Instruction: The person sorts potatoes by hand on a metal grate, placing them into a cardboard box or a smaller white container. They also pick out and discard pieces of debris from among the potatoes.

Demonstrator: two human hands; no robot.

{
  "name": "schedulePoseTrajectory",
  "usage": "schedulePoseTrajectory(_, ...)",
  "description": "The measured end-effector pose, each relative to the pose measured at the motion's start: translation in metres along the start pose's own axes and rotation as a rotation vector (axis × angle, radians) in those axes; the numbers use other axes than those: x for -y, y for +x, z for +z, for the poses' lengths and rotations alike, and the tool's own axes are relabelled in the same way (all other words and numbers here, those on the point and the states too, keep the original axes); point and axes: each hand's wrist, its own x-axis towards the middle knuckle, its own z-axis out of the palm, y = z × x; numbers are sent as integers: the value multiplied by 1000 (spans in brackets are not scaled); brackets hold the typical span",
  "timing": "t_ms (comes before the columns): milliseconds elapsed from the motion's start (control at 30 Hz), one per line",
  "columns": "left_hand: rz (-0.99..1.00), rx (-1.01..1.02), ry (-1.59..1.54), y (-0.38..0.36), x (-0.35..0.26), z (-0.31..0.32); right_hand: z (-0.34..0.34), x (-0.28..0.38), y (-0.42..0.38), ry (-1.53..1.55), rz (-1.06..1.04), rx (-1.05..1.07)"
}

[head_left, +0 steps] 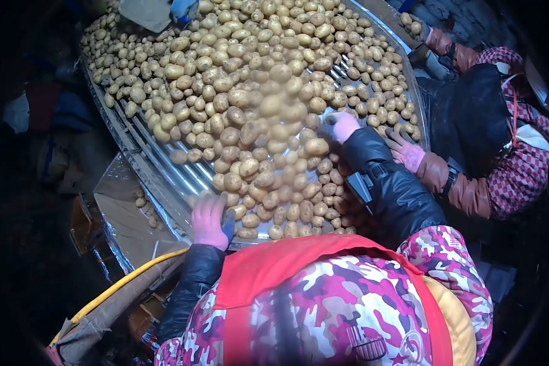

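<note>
A large heap of potatoes (pixel 226 79) covers a metal table with ridged bars. My left hand (pixel 210 221), in a pink glove with grey fingertips, lies at the table's near left edge beside the lowest potatoes. Its fingers are stretched out and it holds nothing. My right hand (pixel 345 127), gloved the same way, reaches into the right side of the heap. Its fingers are curled down among the potatoes, and what they hold, if anything, is hidden. A blurred column of potatoes (pixel 280 110) runs down the middle of the view.
At the right, a co-worker's gloved hand (pixel 407 151) rests at the table edge, close to my right forearm. Another gloved arm (pixel 448 49) reaches in farther back. Left of the table is a brown sheet (pixel 131 204) with several potatoes. A yellow-edged rim (pixel 122 280) curves at lower left.
</note>
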Motion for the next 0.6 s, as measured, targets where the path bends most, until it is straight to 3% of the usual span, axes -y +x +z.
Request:
schedulePoseTrajectory(67,-6,1,-11,-1,-1,0,4,-18,-5,453,146,44)
schedulePoseTrajectory(200,-17,23,-11,1,-2,-2,19,-8,-8,313,129,-104)
schedulePoseTrajectory(300,-6,-7,-13,-1,3,4,15,11,4,-132,16,-161)
schedulePoseTrajectory(467,-4,-23,-9,-3,1,4,3,-16,34,-259,3,-58)
schedulePoseTrajectory(600,-9,-30,-17,-5,0,3,-1,31,-1,-511,-81,22)
